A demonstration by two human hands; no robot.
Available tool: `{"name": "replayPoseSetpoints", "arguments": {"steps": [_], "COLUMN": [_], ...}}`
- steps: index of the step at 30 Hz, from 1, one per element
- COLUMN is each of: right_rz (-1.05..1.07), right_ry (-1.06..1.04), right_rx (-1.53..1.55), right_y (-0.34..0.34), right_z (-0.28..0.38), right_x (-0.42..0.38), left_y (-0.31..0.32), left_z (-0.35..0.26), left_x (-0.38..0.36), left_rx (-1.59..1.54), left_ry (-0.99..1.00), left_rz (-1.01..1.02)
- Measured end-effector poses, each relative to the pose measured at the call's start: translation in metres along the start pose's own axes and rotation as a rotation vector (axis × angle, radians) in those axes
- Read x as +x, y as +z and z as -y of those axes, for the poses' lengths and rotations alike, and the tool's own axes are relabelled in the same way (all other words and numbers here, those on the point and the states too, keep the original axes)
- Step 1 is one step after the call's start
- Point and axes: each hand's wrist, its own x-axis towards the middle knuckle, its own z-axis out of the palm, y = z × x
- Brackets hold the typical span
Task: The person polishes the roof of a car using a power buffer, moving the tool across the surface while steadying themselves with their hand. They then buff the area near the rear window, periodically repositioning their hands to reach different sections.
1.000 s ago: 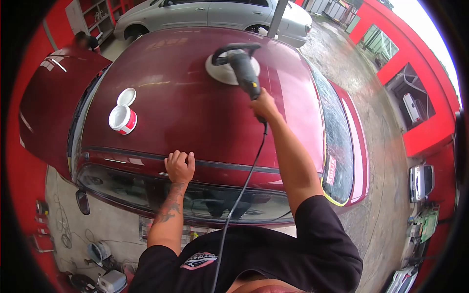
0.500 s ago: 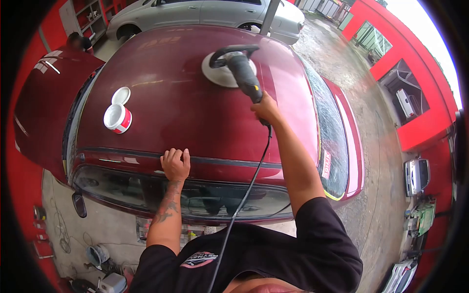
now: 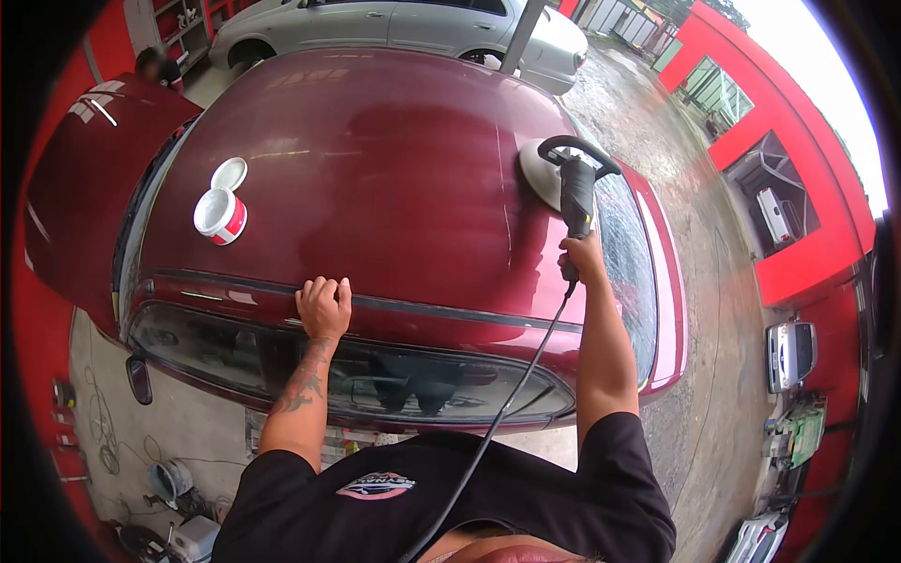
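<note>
My right hand (image 3: 584, 258) is wrapped round the rear handle of a black car polisher (image 3: 578, 197). Its pale round pad (image 3: 541, 178) rests on the dark red car roof (image 3: 404, 178), close to the rear window. From the handle a black cord (image 3: 507, 403) runs down across my chest. My left hand (image 3: 324, 308) lies on the roof's near edge, over the dark trim, with nothing in it and its fingers bent a little. To its upper left, an open white and red tub (image 3: 221, 218) stands on the roof, its white lid (image 3: 229, 174) beside it.
A silver car (image 3: 394, 33) and a grey post (image 3: 524, 38) stand beyond the roof. At the far left, a person (image 3: 158, 68) is near the raised red hood (image 3: 99, 188). A bucket (image 3: 170, 480) and cables lie on the floor at lower left.
The polisher has moved right across the roof toward the rear window, with my right hand still round its handle. My left hand has stayed on the roof's edge.
</note>
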Motion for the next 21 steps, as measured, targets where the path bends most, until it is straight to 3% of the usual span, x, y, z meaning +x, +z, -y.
{"name": "replayPoseSetpoints", "arguments": {"steps": [5, 12, 18, 21], "right_rz": [0.020, 0.155, 0.272, 0.362], "right_ry": [-0.034, -0.237, -0.384, -0.373], "right_rx": [-0.005, -0.293, -0.360, -0.352], "right_y": [0.017, 0.100, 0.166, 0.166], "right_z": [0.015, 0.077, 0.115, 0.125], "right_x": [0.002, -0.001, -0.040, -0.065], "left_y": [0.001, 0.000, -0.001, -0.001], "left_z": [-0.002, -0.001, 0.000, 0.001], "left_x": [0.000, 0.001, 0.000, -0.001], "left_rx": [0.017, 0.004, -0.021, -0.018], "left_ry": [0.010, 0.009, 0.007, 0.008], "left_rz": [-0.013, -0.018, -0.023, -0.020]}}
